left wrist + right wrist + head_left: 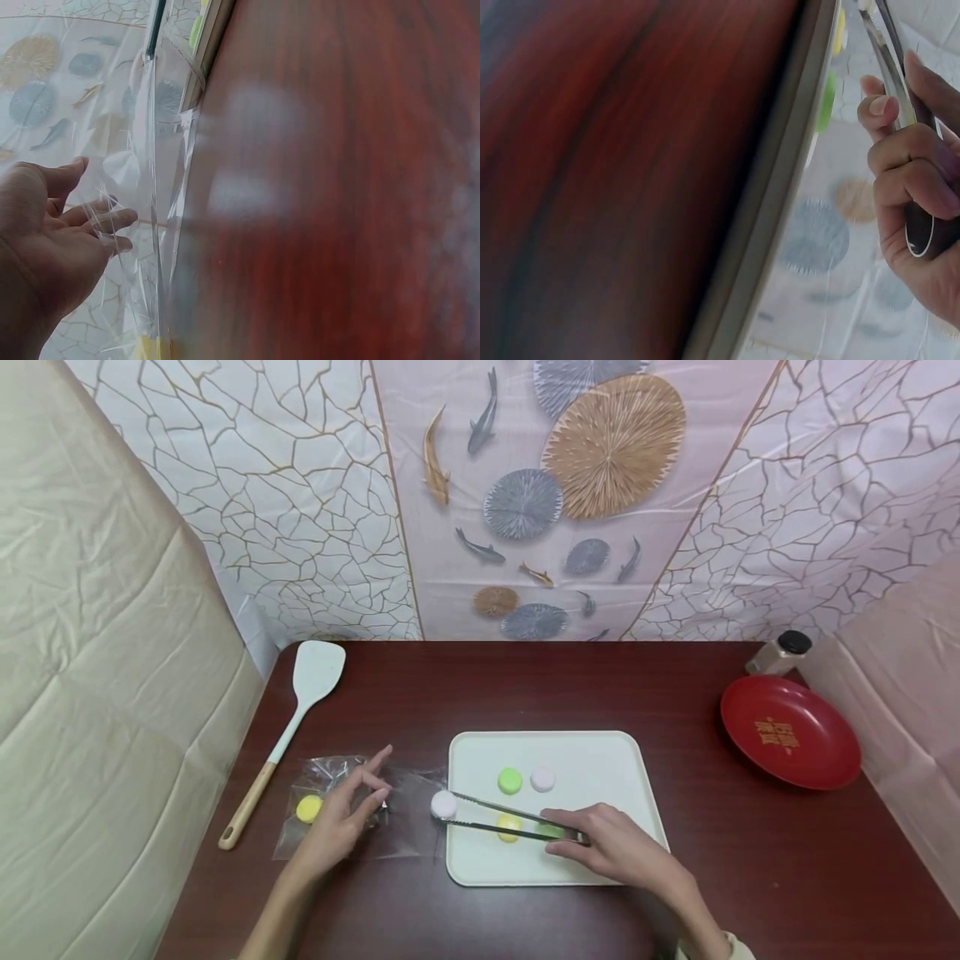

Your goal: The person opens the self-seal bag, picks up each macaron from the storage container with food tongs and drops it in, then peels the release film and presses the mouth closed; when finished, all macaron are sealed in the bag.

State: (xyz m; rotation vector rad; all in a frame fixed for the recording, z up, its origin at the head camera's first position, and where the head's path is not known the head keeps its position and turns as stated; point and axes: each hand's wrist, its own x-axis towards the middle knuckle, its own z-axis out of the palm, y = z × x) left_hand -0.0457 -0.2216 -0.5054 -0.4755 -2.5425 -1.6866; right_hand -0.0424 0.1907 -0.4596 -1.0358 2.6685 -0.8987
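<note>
The right hand [618, 843] is gripping slim tongs [540, 835], their tips pinching a pale macaron [444, 805] left of that grip, by the tray [600, 777]. Farther left, I'm seeing the left hand [341, 827] extending loose fingers at a clear bag [411, 831].

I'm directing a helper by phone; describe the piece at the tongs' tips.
Find the white tray on the dark table. Follow the tongs from the right hand to the tray's left edge. The pale round piece sits between their tips, unlike its pale twin on the tray.
</note>
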